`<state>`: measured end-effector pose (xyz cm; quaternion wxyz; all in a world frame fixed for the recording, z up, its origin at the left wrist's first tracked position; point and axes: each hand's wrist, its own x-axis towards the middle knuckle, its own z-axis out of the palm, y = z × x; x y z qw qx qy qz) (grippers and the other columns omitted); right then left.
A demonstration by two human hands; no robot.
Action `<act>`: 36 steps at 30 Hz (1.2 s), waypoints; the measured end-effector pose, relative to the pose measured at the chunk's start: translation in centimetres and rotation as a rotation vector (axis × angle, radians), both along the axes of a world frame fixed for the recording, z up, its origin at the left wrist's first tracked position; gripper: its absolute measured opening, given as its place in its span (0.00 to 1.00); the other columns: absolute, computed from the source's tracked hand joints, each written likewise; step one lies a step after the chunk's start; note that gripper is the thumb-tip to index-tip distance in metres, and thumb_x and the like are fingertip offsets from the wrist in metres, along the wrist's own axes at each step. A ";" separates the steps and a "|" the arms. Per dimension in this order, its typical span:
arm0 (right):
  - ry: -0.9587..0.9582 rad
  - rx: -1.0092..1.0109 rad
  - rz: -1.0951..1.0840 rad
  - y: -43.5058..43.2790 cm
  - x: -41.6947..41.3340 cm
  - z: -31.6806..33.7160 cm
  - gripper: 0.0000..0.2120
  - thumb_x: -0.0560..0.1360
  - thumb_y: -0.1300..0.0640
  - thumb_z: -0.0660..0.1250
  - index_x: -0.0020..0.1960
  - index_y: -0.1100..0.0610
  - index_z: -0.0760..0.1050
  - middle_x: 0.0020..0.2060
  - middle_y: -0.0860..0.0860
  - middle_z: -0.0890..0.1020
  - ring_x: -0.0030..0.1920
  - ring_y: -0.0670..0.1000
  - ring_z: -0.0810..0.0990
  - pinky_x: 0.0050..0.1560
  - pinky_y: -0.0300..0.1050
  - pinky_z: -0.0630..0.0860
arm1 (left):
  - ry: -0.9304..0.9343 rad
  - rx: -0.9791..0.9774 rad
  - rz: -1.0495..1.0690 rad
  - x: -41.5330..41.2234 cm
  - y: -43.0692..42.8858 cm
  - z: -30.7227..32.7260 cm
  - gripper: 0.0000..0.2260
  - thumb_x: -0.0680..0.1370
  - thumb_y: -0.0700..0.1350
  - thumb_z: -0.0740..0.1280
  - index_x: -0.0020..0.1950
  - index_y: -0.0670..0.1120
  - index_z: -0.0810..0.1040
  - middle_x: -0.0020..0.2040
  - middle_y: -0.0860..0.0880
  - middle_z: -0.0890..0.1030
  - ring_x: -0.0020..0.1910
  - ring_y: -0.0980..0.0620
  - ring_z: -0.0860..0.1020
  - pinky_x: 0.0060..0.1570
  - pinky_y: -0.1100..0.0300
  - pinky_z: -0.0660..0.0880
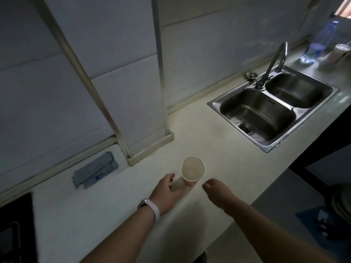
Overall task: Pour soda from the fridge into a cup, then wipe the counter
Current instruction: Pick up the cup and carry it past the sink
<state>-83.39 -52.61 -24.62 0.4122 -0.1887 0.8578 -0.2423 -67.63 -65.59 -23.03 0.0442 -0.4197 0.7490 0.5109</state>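
Observation:
A paper cup [192, 170] stands upright on the pale counter [199, 133], and it looks empty. My left hand [167, 192], with a watch on the wrist, rests just left of the cup with its fingers apart, close to the cup's base but not gripping it. My right hand [218, 192] hovers a little to the cup's right, fingers loosely curled, holding nothing. A grey folded cloth [95, 170] lies on the counter by the wall, to the left. No soda bottle or can is in either hand.
A steel double sink [273, 109] with a tap [273, 63] sits to the right. Beyond it stand a blue plastic bottle [319, 42] and a can [340, 52]. A wall column [150, 141] meets the counter behind the cup. A dark hob [15, 230] lies at the left edge.

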 end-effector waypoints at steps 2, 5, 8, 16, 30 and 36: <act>-0.141 -0.079 -0.174 -0.6 -1.5 -0.8 0.10 0.76 0.54 0.60 0.44 0.60 0.74 0.42 0.57 0.80 0.40 0.53 0.77 0.40 0.46 0.70 | 0.040 0.063 0.049 -1.5 0.1 -0.2 0.35 0.72 0.51 0.74 0.74 0.50 0.61 0.67 0.53 0.70 0.61 0.53 0.73 0.59 0.59 0.72; -0.372 -0.181 -0.368 -1.5 -3.0 -1.2 0.08 0.78 0.54 0.60 0.50 0.58 0.74 0.48 0.56 0.79 0.46 0.55 0.79 0.45 0.50 0.75 | 0.089 0.110 0.115 -3.1 0.2 -0.9 0.44 0.66 0.53 0.78 0.76 0.53 0.58 0.70 0.52 0.69 0.65 0.51 0.72 0.65 0.52 0.73; -0.503 -0.204 -0.439 -2.1 -3.6 -1.3 0.12 0.79 0.49 0.61 0.57 0.55 0.74 0.53 0.56 0.78 0.52 0.56 0.79 0.48 0.50 0.78 | 0.140 0.134 0.121 -4.3 0.6 -1.2 0.46 0.68 0.42 0.79 0.77 0.52 0.54 0.67 0.54 0.69 0.66 0.53 0.70 0.61 0.60 0.71; -0.620 -0.240 -0.393 -3.5 -4.3 -1.5 0.05 0.79 0.54 0.63 0.50 0.50 0.77 0.53 0.53 0.80 0.51 0.51 0.80 0.49 0.49 0.78 | 0.213 0.011 0.167 -6.4 1.4 -1.2 0.33 0.67 0.40 0.80 0.64 0.58 0.67 0.59 0.63 0.74 0.58 0.61 0.73 0.48 0.80 0.70; -0.830 -0.318 -0.424 -1.5 -4.6 -0.1 0.18 0.74 0.43 0.67 0.58 0.52 0.80 0.58 0.52 0.80 0.57 0.51 0.80 0.49 0.46 0.76 | 0.294 -0.015 0.263 -6.2 3.8 1.2 0.35 0.64 0.46 0.82 0.67 0.56 0.72 0.61 0.59 0.79 0.60 0.59 0.77 0.54 0.66 0.76; -0.816 -0.451 -0.426 0.8 -3.9 2.0 0.20 0.67 0.45 0.71 0.56 0.51 0.79 0.52 0.53 0.80 0.51 0.52 0.81 0.44 0.45 0.77 | 0.377 -0.002 0.198 -5.8 4.9 3.7 0.34 0.64 0.46 0.81 0.67 0.56 0.72 0.60 0.57 0.80 0.59 0.57 0.77 0.55 0.60 0.78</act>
